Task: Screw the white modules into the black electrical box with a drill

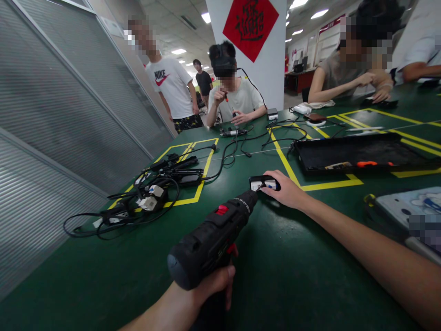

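Observation:
My left hand [210,287] is wrapped round the grip of a black cordless drill [213,239] with red switches, its nose pointing away from me at a small black box [263,183] on the green table [292,266]. My right hand [287,191] reaches across from the right and grips that small black box, which shows white and blue on its top. The drill tip sits right against the box's near left end.
A tangle of black cables, chargers and adapters [148,197] lies at the left inside yellow floor-tape lines. A long black tray [361,154] sits right of the box. A light board [409,207] lies at far right. Several people stand or sit round the far edge.

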`<state>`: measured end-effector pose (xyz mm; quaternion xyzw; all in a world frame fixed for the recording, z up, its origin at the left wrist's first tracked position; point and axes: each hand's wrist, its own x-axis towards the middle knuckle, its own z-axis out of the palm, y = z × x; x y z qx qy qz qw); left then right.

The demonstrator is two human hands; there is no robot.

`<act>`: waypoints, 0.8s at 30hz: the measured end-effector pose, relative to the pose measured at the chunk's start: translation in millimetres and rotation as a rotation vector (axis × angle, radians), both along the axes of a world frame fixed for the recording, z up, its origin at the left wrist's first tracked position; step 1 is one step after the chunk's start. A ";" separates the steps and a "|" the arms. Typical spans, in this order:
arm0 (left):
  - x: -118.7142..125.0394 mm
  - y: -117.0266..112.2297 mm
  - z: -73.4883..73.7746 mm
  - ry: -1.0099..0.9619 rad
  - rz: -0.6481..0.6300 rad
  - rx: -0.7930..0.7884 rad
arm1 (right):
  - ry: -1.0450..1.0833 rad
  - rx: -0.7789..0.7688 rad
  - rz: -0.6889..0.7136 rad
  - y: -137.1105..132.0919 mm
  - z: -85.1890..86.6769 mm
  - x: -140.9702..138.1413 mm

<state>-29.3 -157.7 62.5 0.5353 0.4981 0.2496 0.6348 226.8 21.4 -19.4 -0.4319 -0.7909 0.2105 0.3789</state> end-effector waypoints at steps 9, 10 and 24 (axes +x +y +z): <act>2.7 -0.3 0.9 -0.001 0.022 0.022 | 0.002 0.016 -0.002 -1.1 1.0 -0.3; 2.7 -0.3 0.8 0.004 0.025 0.027 | 0.001 0.015 -0.001 -1.1 1.0 -0.3; 2.0 -0.1 1.6 -0.030 0.011 0.016 | -0.001 -0.005 0.004 -0.9 1.0 0.4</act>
